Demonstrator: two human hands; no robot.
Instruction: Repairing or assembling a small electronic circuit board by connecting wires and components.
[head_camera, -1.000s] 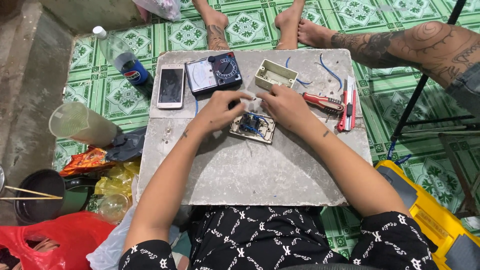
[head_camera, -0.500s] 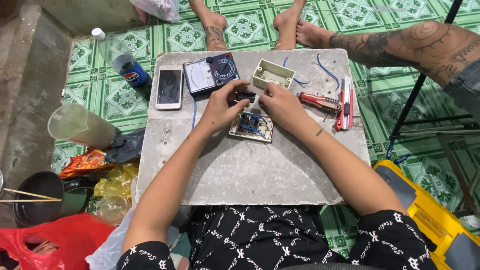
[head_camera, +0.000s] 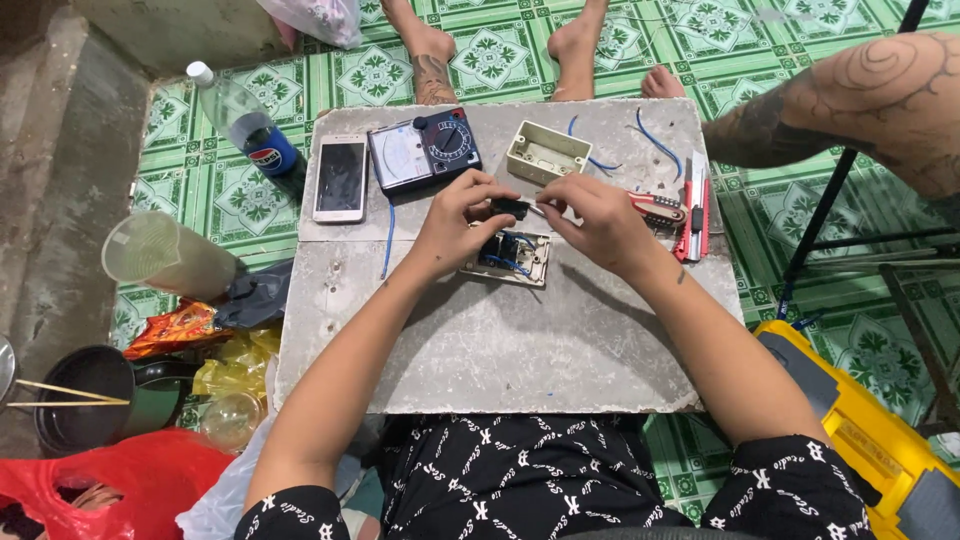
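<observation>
1. The left hand (head_camera: 455, 225) pinched a small black component (head_camera: 510, 208) between thumb and fingertips, just above the switch plate (head_camera: 510, 258).
2. The right hand (head_camera: 595, 222) had its fingers pressed together on a thin metal tool (head_camera: 536, 210), whose tip met the component.
3. The switch plate lay flat on the grey slab (head_camera: 500, 350), near the multimeter (head_camera: 425, 150) and beige box (head_camera: 547, 153).

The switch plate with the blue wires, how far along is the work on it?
Looks done: the switch plate lies back-side up on the slab, blue wires showing, out of the beige box. In hand: left hand and right hand hold a small black part above it. Left: the box sits empty; the meter lies untouched.
</observation>
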